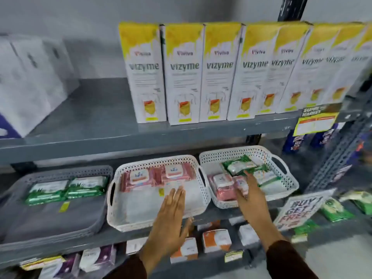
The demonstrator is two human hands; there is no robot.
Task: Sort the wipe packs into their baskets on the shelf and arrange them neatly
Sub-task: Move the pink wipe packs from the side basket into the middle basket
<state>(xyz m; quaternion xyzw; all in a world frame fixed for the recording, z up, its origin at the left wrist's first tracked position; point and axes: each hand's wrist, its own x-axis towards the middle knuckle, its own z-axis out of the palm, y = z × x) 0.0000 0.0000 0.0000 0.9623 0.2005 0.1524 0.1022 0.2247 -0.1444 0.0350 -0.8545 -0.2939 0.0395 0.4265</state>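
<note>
Three baskets stand side by side on the middle shelf. The grey basket (94, 214) on the left holds two green wipe packs (66, 190). At the back of the middle white basket (112, 200) lie two pink wipe packs (157, 176). The right white basket (289, 178) holds mixed packs: green ones (243, 165) at the back and pink ones (223, 187) in front. My left hand (171, 218) hovers flat and open over the middle basket's front rim. My right hand (249, 196) reaches into the right basket, its fingers on a pink pack (240, 185).
Tall white-and-yellow Vizyme boxes (183, 73) line the upper shelf, white packages (30, 81) at its left. A "Buy 1 Get 1 Free" sign (300, 208) and loose green packs (336, 210) sit right of the baskets. Small boxes (216, 240) fill the lower shelf.
</note>
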